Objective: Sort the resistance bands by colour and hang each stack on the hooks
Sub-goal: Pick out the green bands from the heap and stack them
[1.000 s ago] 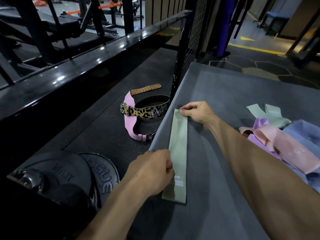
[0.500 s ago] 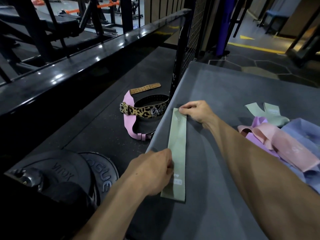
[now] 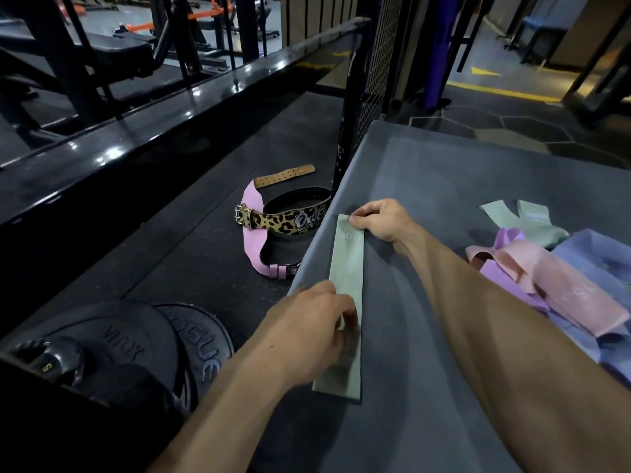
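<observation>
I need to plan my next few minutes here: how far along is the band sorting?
Early. One green band lies flat near the grey surface's left edge, the left hand and right hand pinching its ends. The mixed pile of green, pink, purple and blue bands at right is unsorted. No hooks are in view; nothing is hung.

Far desk [image 3: 478, 172]: lying bare, a hand is fitting there.
Right side: band pile [image 3: 553, 285] is blocking.
Left edge: wire fence [image 3: 372, 83] is standing close.
</observation>
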Demonstrator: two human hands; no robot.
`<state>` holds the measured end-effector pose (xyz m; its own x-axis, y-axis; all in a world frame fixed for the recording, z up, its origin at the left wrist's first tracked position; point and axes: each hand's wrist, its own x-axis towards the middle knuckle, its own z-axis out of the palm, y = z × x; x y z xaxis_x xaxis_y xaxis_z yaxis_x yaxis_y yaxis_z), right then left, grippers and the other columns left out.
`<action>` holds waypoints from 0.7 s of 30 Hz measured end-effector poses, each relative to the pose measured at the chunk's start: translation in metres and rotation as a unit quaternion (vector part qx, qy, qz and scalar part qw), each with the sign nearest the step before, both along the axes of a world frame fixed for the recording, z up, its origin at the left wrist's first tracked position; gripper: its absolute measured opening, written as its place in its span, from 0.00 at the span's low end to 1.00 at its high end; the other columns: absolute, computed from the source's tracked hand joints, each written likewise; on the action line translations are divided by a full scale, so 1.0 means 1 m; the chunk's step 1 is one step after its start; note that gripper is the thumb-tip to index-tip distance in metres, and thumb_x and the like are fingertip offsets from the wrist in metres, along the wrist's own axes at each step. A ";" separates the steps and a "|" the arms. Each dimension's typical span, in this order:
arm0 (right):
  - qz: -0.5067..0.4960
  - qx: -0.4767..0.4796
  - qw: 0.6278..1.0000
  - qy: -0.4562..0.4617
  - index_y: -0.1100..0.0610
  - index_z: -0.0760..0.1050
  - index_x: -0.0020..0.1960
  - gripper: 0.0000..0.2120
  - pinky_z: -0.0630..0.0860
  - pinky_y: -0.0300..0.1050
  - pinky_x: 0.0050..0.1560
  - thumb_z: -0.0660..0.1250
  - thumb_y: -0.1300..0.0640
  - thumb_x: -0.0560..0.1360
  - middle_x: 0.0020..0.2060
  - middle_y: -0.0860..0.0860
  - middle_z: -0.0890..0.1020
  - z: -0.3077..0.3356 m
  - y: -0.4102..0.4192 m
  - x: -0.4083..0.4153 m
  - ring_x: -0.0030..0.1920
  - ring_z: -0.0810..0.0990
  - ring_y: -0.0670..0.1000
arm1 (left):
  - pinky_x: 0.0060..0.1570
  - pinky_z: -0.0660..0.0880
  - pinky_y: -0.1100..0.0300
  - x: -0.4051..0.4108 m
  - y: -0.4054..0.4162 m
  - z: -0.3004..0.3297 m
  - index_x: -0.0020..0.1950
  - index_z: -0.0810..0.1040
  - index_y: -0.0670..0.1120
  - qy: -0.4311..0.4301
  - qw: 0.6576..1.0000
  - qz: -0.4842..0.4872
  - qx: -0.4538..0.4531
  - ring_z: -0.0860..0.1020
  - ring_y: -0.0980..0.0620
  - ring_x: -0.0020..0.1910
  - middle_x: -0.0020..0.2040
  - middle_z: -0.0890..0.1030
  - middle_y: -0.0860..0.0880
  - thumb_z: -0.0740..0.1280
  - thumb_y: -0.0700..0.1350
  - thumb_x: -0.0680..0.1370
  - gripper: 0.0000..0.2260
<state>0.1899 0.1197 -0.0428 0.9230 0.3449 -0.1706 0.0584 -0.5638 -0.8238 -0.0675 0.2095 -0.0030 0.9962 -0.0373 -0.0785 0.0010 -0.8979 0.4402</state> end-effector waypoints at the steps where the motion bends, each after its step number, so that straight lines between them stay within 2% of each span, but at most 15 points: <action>1: -0.004 -0.005 1.000 -0.001 0.49 0.85 0.39 0.07 0.81 0.49 0.53 0.79 0.47 0.65 0.41 0.48 0.86 0.000 0.000 0.000 0.47 0.84 0.52 | 0.46 0.77 0.52 0.002 0.000 0.000 0.56 0.78 0.56 -0.006 1.000 0.003 0.007 0.73 0.52 0.53 0.53 0.73 0.56 0.65 0.45 0.79 0.09; 3: -0.005 0.019 1.000 -0.004 0.50 0.85 0.40 0.07 0.81 0.44 0.49 0.79 0.49 0.65 0.40 0.48 0.85 0.005 0.000 -0.005 0.44 0.83 0.50 | 0.46 0.75 0.53 0.006 -0.004 0.002 0.55 0.78 0.57 -0.035 0.999 0.008 0.006 0.73 0.54 0.52 0.52 0.72 0.57 0.65 0.47 0.79 0.07; 6: -0.004 0.084 0.996 -0.031 0.60 0.84 0.46 0.03 0.75 0.33 0.38 0.75 0.60 0.74 0.38 0.52 0.82 0.018 -0.011 -0.010 0.37 0.77 0.46 | 0.49 0.75 0.54 0.011 -0.015 0.005 0.55 0.78 0.57 -0.077 0.996 0.022 -0.033 0.73 0.55 0.50 0.52 0.74 0.57 0.65 0.48 0.80 0.06; 8: -0.016 0.079 0.993 -0.088 0.57 0.83 0.44 0.01 0.74 0.34 0.41 0.74 0.61 0.75 0.38 0.50 0.82 0.032 -0.033 -0.003 0.38 0.77 0.44 | 0.52 0.75 0.54 0.016 -0.025 0.006 0.56 0.78 0.56 -0.086 0.996 0.015 -0.035 0.74 0.55 0.53 0.52 0.75 0.57 0.64 0.47 0.80 0.07; 9: -0.027 0.059 0.991 -0.121 0.54 0.82 0.41 0.04 0.74 0.37 0.44 0.73 0.60 0.74 0.38 0.50 0.83 0.039 -0.048 0.006 0.40 0.78 0.45 | 0.53 0.75 0.53 0.019 -0.030 0.006 0.55 0.78 0.55 -0.086 0.996 0.010 -0.035 0.74 0.55 0.54 0.52 0.76 0.57 0.64 0.46 0.80 0.07; 11: -0.082 -0.023 0.979 -0.185 0.52 0.81 0.40 0.05 0.74 0.43 0.47 0.72 0.58 0.74 0.42 0.55 0.86 0.052 -0.086 0.021 0.44 0.80 0.49 | 0.54 0.75 0.51 0.024 -0.041 0.008 0.55 0.78 0.55 -0.084 0.996 -0.002 -0.030 0.75 0.55 0.54 0.52 0.76 0.57 0.63 0.46 0.80 0.07; 14: -0.168 -0.203 0.934 -0.243 0.58 0.82 0.46 0.07 0.76 0.49 0.50 0.67 0.56 0.76 0.49 0.62 0.84 0.065 -0.152 0.039 0.51 0.82 0.62 | 0.53 0.75 0.54 0.029 -0.054 0.009 0.54 0.77 0.56 -0.094 0.995 -0.014 -0.024 0.75 0.57 0.54 0.51 0.76 0.57 0.64 0.48 0.80 0.05; 18: -0.201 -0.380 0.887 -0.169 0.60 0.80 0.59 0.15 0.76 0.55 0.55 0.67 0.52 0.76 0.56 0.63 0.82 0.062 -0.220 0.054 0.57 0.80 0.66 | 0.53 0.74 0.57 0.040 -0.068 0.010 0.53 0.78 0.56 -0.093 0.995 -0.021 -0.021 0.75 0.57 0.52 0.49 0.77 0.57 0.64 0.49 0.80 0.05; 21: -0.176 -0.443 0.871 -0.120 0.61 0.75 0.64 0.24 0.74 0.57 0.61 0.70 0.47 0.75 0.61 0.63 0.79 0.054 -0.243 0.057 0.61 0.78 0.65 | 0.54 0.74 0.56 0.046 -0.080 0.009 0.53 0.77 0.56 -0.082 0.996 -0.024 -0.011 0.76 0.56 0.52 0.49 0.77 0.57 0.64 0.50 0.79 0.05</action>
